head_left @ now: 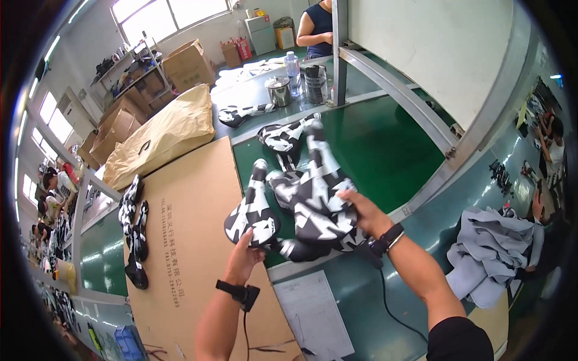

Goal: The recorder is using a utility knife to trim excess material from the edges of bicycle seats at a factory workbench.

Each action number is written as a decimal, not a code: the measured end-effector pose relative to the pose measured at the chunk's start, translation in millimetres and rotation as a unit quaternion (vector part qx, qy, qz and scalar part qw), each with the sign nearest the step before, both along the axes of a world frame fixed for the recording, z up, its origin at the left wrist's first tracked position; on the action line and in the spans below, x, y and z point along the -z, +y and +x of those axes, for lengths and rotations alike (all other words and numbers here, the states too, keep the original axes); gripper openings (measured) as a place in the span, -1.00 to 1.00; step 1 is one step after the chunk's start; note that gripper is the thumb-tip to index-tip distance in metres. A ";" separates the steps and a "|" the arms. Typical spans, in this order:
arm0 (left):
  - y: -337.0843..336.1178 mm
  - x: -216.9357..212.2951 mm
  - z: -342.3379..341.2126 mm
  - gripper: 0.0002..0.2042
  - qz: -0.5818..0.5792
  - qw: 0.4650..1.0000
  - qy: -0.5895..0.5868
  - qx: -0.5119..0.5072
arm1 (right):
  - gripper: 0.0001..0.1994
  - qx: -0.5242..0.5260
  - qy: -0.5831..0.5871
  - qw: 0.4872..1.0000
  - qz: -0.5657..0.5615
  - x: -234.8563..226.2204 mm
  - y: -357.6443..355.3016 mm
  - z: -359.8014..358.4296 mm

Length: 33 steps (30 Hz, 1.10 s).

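My left hand (242, 257) is closed on the rounded lower end of a black-and-white patterned golf club headcover (257, 210), its narrow neck pointing away from me. To its right, my right hand (366, 215) grips a larger headcover (322, 207) of the same pattern, slightly blurred. More patterned cloth lies beneath and between them; I cannot tell how many pieces are there. Both hands are over the near edge of a green conveyor belt (379, 150). Just beyond them, another headcover (282, 137) rests on the belt.
Left of the belt, several headcovers (137, 240) lie on a cardboard sheet (198, 180). Farther back are a brown paper sack (165, 135), a metal canister (279, 91) and a clear bottle (292, 69). A metal frame (397, 90) spans the belt. Grey cloth (490, 249) is piled at right.
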<state>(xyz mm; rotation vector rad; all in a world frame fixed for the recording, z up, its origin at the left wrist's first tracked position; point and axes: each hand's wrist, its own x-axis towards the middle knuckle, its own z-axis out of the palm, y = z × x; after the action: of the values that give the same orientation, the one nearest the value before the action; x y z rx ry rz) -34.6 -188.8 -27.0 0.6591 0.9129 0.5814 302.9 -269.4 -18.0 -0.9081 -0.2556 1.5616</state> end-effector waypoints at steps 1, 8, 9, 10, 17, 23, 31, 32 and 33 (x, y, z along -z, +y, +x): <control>-17.5 -3.9 -5.4 -0.66 -0.002 0.999 -0.033 -0.023 | -0.73 -0.031 -0.019 0.999 0.031 -0.9 -6.7 -21.7; -146.9 1.1 -154.5 -0.59 -0.045 0.958 -0.027 -0.280 | -0.42 -0.459 -0.136 0.875 -0.063 -11.2 -5.0 -164.3; -163.8 5.5 -186.4 -0.57 -0.064 0.960 -0.023 -0.270 | -0.33 -0.477 -0.244 0.844 0.000 -39.9 -2.1 -173.6; -178.9 17.1 -205.9 -0.46 -0.053 0.952 0.002 -0.301 | -0.29 -0.508 -0.338 0.790 0.061 -45.4 19.2 -172.2; -220.8 74.5 -253.2 -0.54 -0.107 0.889 -0.107 -0.433 | 0.28 -0.124 -0.671 0.728 0.071 -16.8 233.4 -59.5; -212.5 56.1 -224.2 -0.55 -0.089 0.900 0.038 -0.424 | 0.46 -0.197 -0.789 0.568 -0.124 74.8 295.1 -65.2; -195.7 29.2 -195.1 -0.56 -0.097 0.889 0.029 -0.447 | 0.24 -0.115 -0.733 0.669 -0.034 66.2 243.9 -84.8; -197.0 24.7 -194.7 -0.52 -0.100 0.890 0.055 -0.442 | 0.22 -0.146 -0.698 0.701 -0.018 55.1 226.4 -97.5; -197.4 18.8 -195.6 -0.46 -0.078 0.898 0.039 -0.431 | 0.19 -0.155 -0.675 0.722 -0.007 42.1 213.0 -112.1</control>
<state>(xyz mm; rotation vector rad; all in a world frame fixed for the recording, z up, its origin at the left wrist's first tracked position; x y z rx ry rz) -230.3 -386.2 -45.8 0.0941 1.3097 1.2581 190.8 -56.4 -60.1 -1.9718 -1.4891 0.8636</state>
